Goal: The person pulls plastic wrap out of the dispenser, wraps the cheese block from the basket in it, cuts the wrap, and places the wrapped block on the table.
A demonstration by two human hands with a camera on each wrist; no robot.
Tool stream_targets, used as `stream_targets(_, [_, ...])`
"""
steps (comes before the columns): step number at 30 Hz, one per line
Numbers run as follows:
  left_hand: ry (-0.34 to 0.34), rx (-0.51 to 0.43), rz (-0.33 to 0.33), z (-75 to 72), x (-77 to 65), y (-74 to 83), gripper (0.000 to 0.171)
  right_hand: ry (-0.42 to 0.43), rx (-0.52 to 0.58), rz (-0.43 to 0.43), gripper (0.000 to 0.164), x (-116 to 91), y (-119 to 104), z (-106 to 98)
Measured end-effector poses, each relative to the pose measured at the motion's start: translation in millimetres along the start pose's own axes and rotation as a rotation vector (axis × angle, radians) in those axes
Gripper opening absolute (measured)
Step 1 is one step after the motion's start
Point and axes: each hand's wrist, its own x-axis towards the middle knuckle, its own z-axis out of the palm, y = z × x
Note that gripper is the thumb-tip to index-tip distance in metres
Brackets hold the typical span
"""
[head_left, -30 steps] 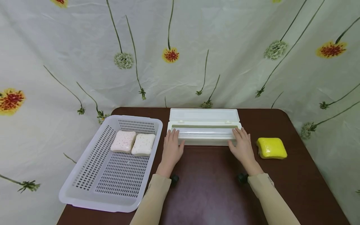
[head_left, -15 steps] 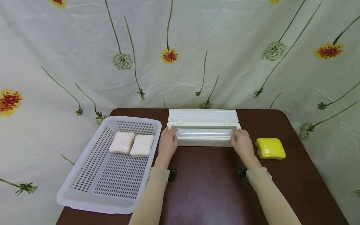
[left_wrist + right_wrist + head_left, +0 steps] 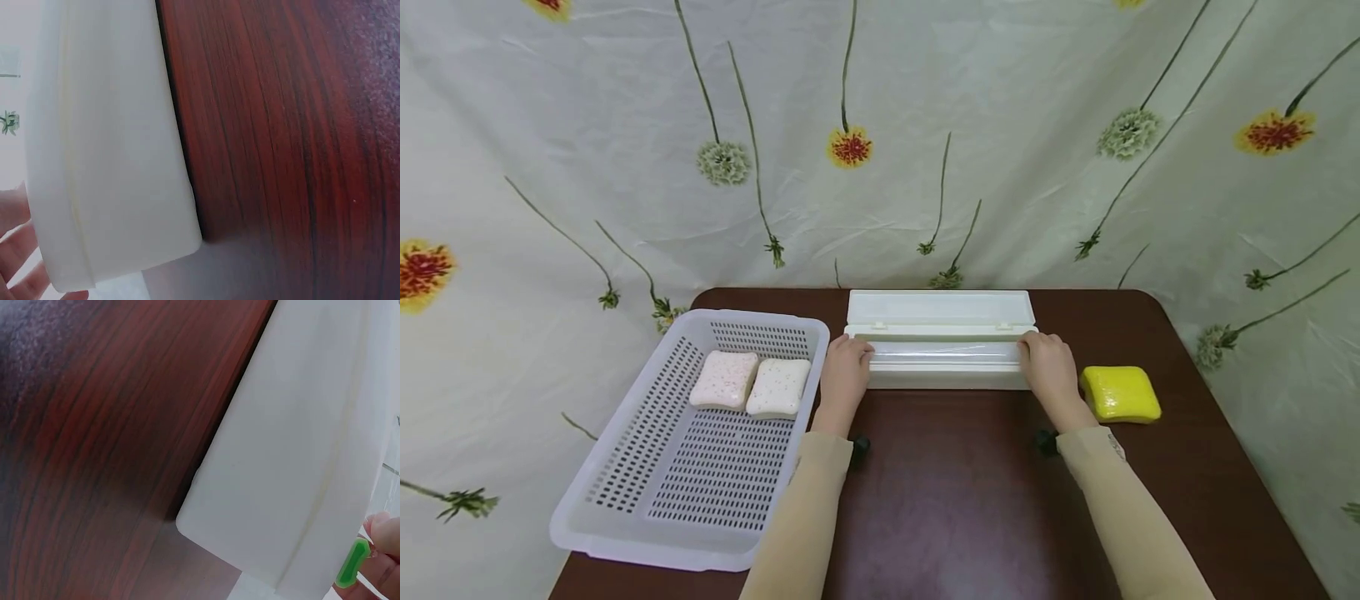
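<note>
A white cling film dispenser (image 3: 943,379) lies at the back of the table with its lid (image 3: 940,308) tipped back. Clear cling film (image 3: 945,352) spans its opening between both hands. My left hand (image 3: 844,375) pinches the film at the left end, thumb and fingertips close together. At the other end my right hand (image 3: 1049,371) pinches the film too. In the left wrist view, curled fingers (image 3: 22,256) show behind the dispenser's corner. The right wrist view has thumb and fingers (image 3: 384,540) together beside a small green piece (image 3: 354,562) at the dispenser's edge.
A white perforated basket (image 3: 625,537) stands left, holding a pink-speckled sponge-like block (image 3: 725,380) and a white speckled one (image 3: 778,388). Right of my right hand lies a yellow wrapped block (image 3: 1122,394). A flowered curtain (image 3: 880,217) hangs behind the dark table (image 3: 940,500).
Both hands have gone from spread fingers over the dispenser's ends to pinching the film. The film edge now sits slightly raised between them.
</note>
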Motion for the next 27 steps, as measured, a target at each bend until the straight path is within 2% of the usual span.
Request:
stream_targets(5, [0.015,0.022,-0.031,1.6,3.3,1.5,0.013,0.020,0.015,0.000,0.016,2.6,0.7,0.6])
stream_targets(11, [0.067,-0.057,-0.069,0.7,2.7,4.8,0.015,0.028,0.033,0.027,0.016,3.2,1.0,2.0])
stream_targets(14, [0.115,-0.084,-0.120,2.3,2.4,6.6,0.015,0.028,0.056,0.039,0.014,3.5,-0.7,1.7])
stream_targets(18, [0.141,-0.128,-0.200,3.4,2.6,10.0,0.016,0.010,0.089,0.064,0.013,5.0,-2.7,1.1])
stream_targets(27, [0.061,-0.274,-0.242,-0.3,10.5,15.6,0.015,-0.014,0.214,0.170,0.014,8.6,-1.9,-1.0])
